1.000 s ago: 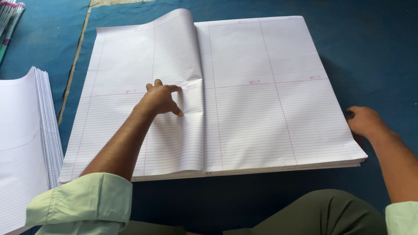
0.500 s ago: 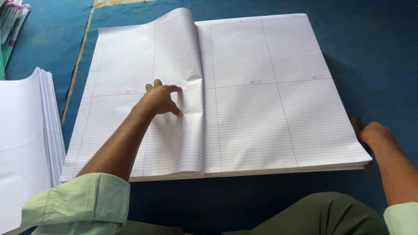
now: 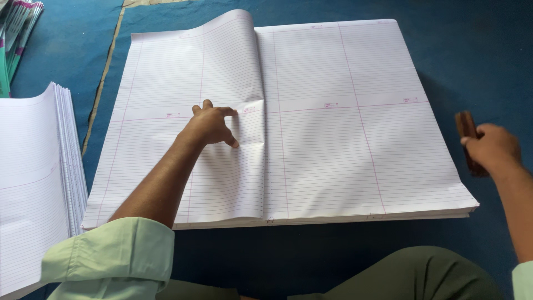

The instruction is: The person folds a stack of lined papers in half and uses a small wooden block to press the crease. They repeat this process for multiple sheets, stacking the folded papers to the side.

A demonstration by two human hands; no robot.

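A big stack of white ruled paper sheets (image 3: 355, 128) lies on the blue floor. Its top sheet (image 3: 222, 72) is folded over towards the left, with the fold bulging up at the middle. My left hand (image 3: 210, 125) presses flat on this folded sheet with fingers spread near the crease. My right hand (image 3: 493, 149) is off the stack's right edge, closed around a small brown wooden block (image 3: 467, 139).
A second pile of white sheets (image 3: 33, 183) stands at the left. Coloured booklets (image 3: 16, 33) lie in the top left corner. A yellowish strip (image 3: 105, 78) runs along the blue floor covering (image 3: 477, 61). My knee in green trousers (image 3: 411, 278) is at the bottom.
My right hand has moved from the floor by the stack's lower right corner and lifted the brown block. The left hand has stayed on the folded sheet.
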